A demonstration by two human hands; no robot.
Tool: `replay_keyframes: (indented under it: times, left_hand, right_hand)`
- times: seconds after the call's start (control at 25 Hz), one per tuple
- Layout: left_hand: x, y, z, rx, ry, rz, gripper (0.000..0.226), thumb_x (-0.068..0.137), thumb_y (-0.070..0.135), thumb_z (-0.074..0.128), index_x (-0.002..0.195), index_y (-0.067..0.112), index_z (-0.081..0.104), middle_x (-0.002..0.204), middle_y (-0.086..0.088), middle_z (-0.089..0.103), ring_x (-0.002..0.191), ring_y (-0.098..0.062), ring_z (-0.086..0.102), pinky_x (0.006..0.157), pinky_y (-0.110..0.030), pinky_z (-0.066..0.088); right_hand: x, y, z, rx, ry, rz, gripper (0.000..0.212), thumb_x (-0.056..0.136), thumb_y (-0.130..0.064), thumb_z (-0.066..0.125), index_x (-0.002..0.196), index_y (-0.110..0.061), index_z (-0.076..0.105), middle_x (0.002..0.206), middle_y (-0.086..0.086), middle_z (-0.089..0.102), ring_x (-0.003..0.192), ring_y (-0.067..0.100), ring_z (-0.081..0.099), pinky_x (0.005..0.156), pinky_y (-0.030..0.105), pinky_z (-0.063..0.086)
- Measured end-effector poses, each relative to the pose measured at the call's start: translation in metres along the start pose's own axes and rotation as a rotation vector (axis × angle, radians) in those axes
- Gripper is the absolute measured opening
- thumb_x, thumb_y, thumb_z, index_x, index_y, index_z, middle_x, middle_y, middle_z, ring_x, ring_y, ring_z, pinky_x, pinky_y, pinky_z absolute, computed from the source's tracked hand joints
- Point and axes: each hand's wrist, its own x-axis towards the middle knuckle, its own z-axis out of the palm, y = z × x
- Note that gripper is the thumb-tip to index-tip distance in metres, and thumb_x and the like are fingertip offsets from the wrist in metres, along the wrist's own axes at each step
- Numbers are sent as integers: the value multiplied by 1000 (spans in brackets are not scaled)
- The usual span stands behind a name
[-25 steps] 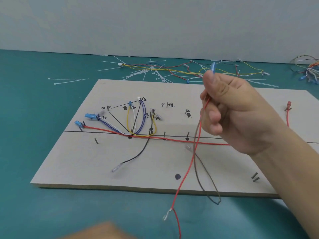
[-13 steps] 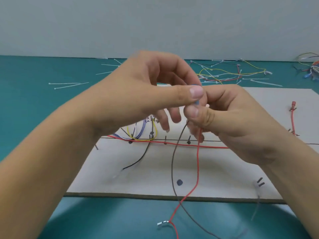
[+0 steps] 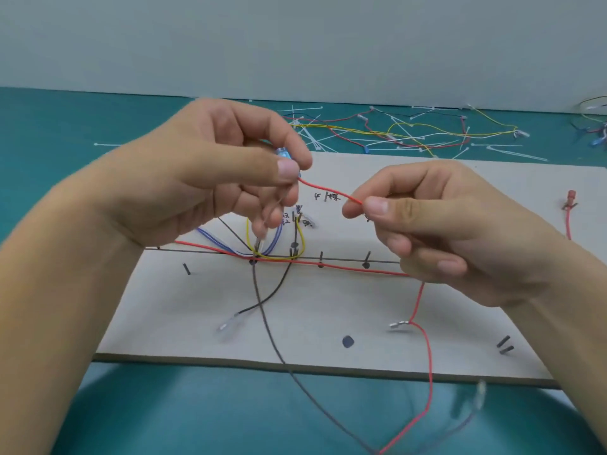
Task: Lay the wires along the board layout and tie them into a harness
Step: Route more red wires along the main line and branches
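A pale layout board (image 3: 328,310) lies flat on the teal table, with black pegs, ink marks and routed wires (image 3: 272,251) in red, blue, yellow, white and black. Above it my left hand (image 3: 210,178) pinches a blue connector (image 3: 284,154) between thumb and fingers. A thin red wire (image 3: 328,188) runs from that connector to my right hand (image 3: 437,221), which pinches it between thumb and forefinger. Below my right hand the red wire hangs down past a small metal terminal (image 3: 399,324) and off the board's front edge. A grey-brown wire (image 3: 272,339) drops from my left hand across the board.
A loose pile of wires and white cable ties (image 3: 394,133) lies behind the board. More wires (image 3: 594,126) sit at the far right edge. A red wire with a red terminal (image 3: 571,198) is fixed at the board's right side. Two black pegs (image 3: 504,344) stand near the front right corner.
My left hand came up, took the blue connector from my right hand, and moved left. My right hand slid right along the red wire, so a short stretch now spans between the hands.
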Motion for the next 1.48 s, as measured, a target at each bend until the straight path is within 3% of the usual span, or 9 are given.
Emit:
replay_keyframes:
  times: [0.16, 0.36, 0.68, 0.88, 1.04, 1.16, 1.28, 1.48]
  left_hand:
    - [-3, -3, -11, 47, -118, -62, 10, 76, 3, 77, 82, 8, 71, 64, -13, 63, 44, -22, 57, 43, -27, 49]
    - [-14, -4, -44, 156, -300, -188, 14, 82, 10, 79, 88, 2, 69, 69, -21, 67, 45, -26, 62, 49, -30, 54]
    - [-27, -10, -93, 392, -243, -532, 49, 63, 30, 100, 90, -1, 76, 78, -32, 71, 55, -35, 71, 52, -40, 59]
    - [-34, -13, -93, 536, -219, -652, 58, 53, 52, 100, 89, 11, 80, 82, -22, 76, 51, -25, 67, 41, -32, 52]
    - [-41, -8, -89, 585, -173, -656, 64, 45, 66, 96, 86, 19, 82, 80, -14, 78, 46, -19, 63, 38, -29, 48]
    - [-42, -4, -78, 711, -150, -658, 61, 37, 76, 88, 80, 33, 82, 72, -2, 77, 47, -13, 63, 47, -28, 48]
    - [-41, -7, -70, 891, -126, -639, 46, 41, 77, 72, 77, 48, 79, 54, 13, 67, 46, -3, 60, 61, -31, 49]
    - [-41, -4, -64, 935, -137, -612, 43, 42, 78, 67, 76, 55, 76, 52, 19, 63, 43, 2, 53, 53, -22, 47]
  right_hand:
    - [-2, -3, -3, -47, -115, 60, 23, 85, -14, 69, 106, -9, 76, 67, 10, 64, 31, 3, 32, 39, 10, 30]
    - [-4, -3, 2, -142, -202, 130, 21, 83, -17, 72, 100, -6, 76, 57, 11, 61, 34, 12, 44, 44, 29, 51]
    - [1, 8, 16, -173, -127, 84, 7, 86, -8, 70, 90, -4, 74, 75, 18, 73, 52, 22, 62, 53, 32, 55]
    - [4, 14, 27, -269, 75, -53, 7, 78, -15, 76, 74, -9, 74, 58, 17, 68, 49, 20, 63, 56, 28, 52]
    - [1, 11, 30, -231, 69, -64, 7, 78, -14, 75, 74, -9, 74, 56, 13, 66, 45, 24, 60, 48, 34, 53]
    - [0, 10, 33, -251, 72, -62, 6, 79, -13, 75, 74, -10, 74, 57, 12, 67, 44, 22, 59, 45, 35, 53]
    - [2, 10, 32, -291, 107, -57, 6, 78, -15, 75, 74, -11, 74, 57, 11, 67, 45, 22, 59, 45, 35, 52]
    - [4, 11, 28, -427, 208, -58, 12, 84, -11, 81, 75, -13, 73, 57, 12, 67, 43, 18, 58, 42, 32, 49]
